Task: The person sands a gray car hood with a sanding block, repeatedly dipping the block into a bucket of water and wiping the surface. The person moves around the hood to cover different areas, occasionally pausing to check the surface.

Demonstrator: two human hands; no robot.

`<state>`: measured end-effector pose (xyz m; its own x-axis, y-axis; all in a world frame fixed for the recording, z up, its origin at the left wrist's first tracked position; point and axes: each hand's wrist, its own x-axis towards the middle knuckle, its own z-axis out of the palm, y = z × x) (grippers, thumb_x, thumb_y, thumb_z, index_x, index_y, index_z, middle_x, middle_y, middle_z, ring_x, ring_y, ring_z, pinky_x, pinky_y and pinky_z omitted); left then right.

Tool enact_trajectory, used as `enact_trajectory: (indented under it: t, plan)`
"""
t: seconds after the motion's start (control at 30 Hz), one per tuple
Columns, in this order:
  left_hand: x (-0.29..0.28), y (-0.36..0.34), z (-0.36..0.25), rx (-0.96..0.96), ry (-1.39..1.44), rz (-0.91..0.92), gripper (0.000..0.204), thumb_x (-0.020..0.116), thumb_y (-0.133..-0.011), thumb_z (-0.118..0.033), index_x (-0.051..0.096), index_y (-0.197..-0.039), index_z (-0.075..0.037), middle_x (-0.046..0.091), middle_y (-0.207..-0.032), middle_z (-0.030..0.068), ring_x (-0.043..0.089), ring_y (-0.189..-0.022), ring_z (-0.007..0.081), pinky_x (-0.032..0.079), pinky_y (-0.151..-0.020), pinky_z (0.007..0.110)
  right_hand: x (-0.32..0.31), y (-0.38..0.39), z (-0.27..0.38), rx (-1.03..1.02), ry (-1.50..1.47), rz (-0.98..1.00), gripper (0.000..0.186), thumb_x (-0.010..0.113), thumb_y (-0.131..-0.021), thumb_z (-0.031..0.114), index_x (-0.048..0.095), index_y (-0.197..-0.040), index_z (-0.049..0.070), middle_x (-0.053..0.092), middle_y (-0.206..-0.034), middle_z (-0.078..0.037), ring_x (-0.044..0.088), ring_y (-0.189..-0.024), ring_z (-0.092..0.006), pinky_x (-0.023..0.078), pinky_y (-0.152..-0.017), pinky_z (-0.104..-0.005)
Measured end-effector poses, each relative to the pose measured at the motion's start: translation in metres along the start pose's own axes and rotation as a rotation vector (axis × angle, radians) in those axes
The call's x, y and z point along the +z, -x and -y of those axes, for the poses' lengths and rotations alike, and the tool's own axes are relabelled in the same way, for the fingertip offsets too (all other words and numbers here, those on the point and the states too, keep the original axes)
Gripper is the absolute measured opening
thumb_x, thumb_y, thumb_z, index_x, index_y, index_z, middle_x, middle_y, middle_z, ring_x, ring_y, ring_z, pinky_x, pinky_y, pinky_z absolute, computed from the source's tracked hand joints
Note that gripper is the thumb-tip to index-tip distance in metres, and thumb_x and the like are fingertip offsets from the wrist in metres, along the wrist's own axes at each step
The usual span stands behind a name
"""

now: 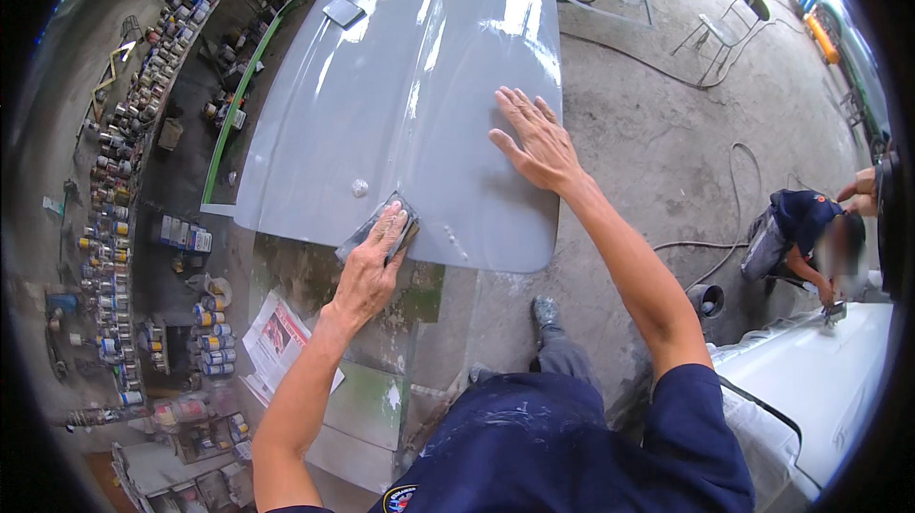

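Note:
A large grey car hood (315, 132) lies in front of me, its surface shiny in streaks. At its near edge my left hand (370, 263) grips a dark grey sanding block (407, 215), fingers laid along its top and thumb at its side. The block partly overhangs the edge. My right hand (540, 146) is spread over the right side of the hood, palm down and holding nothing; whether it presses on the surface I cannot tell. A small whitish lump (359, 188) sits on the hood near the block. Farther off lies a flat grey rectangular object (344, 12).
Shelves of paint cans (119, 227) line the left. Printed papers (276, 339) lie below the hood. At right, a co-worker (801, 227) bends over a white car panel (839, 379) with a tool in hand. A hose (701, 244) and a chair (729, 29) are on the floor.

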<state>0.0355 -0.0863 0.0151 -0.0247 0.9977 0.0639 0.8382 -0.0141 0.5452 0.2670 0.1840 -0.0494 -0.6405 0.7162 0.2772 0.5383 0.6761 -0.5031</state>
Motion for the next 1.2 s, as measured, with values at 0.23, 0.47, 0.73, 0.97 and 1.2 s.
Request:
enact_trajectory:
  t: [0.23, 0.47, 0.73, 0.97, 1.2]
  plan:
    - [0.013, -0.111, 0.033, -0.002, -0.065, -0.066, 0.053, 0.054, -0.102, -0.004, 0.05, -0.154, 0.002, 0.048, -0.161, 0.0244, 0.044, -0.15, 0.0411, 0.037, -0.125, 0.043, -0.006, 0.003, -0.005, -0.061, -0.152, -0.034, 0.1, 0.036, -0.097, 0.084, 0.04, -0.163, 0.01, 0.043, -0.167, -0.012, 0.034, -0.158, -0.0273, 0.016, -0.136, -0.0459]
    - [0.026, -0.389, 0.119, 0.065, -0.579, 0.003, 0.04, 0.047, -0.11, -0.018, 0.06, -0.144, -0.002, 0.048, -0.159, 0.0255, 0.049, -0.146, 0.0426, 0.043, -0.12, 0.047, -0.002, 0.001, -0.007, -0.036, -0.139, -0.016, 0.101, 0.037, -0.097, 0.085, 0.039, -0.164, 0.008, 0.043, -0.167, -0.014, 0.034, -0.158, -0.0268, 0.017, -0.135, -0.0463]
    - [0.023, -0.215, 0.062, 0.189, -0.551, -0.014, 0.065, 0.051, -0.108, -0.027, 0.035, -0.158, 0.011, 0.035, -0.165, 0.0354, 0.032, -0.155, 0.0477, 0.025, -0.131, 0.047, -0.008, -0.001, -0.004, -0.046, -0.053, 0.037, 0.092, 0.029, -0.103, 0.077, 0.033, -0.167, 0.011, 0.037, -0.17, -0.013, 0.028, -0.161, -0.027, 0.012, -0.136, -0.0448]
    - [0.008, 0.024, -0.046, -0.312, 0.055, 0.01, 0.066, 0.049, -0.101, -0.008, 0.03, -0.163, 0.008, 0.027, -0.171, 0.0297, 0.025, -0.16, 0.0432, 0.023, -0.132, 0.045, -0.005, 0.0, -0.005, -0.099, -0.171, -0.024, 0.101, 0.029, -0.1, 0.083, 0.034, -0.165, 0.006, 0.041, -0.168, -0.017, 0.031, -0.159, -0.0314, 0.013, -0.135, -0.0503]
    - [-0.001, -0.108, 0.019, -0.099, -0.154, 0.104, 0.06, 0.045, -0.101, -0.009, 0.04, -0.158, 0.009, 0.034, -0.168, 0.0294, 0.032, -0.157, 0.0438, 0.028, -0.13, 0.045, 0.0, 0.003, -0.01, -0.09, -0.149, -0.033, 0.114, 0.033, -0.09, 0.093, 0.034, -0.165, 0.008, 0.044, -0.165, -0.019, 0.035, -0.158, -0.0339, 0.013, -0.135, -0.0537]
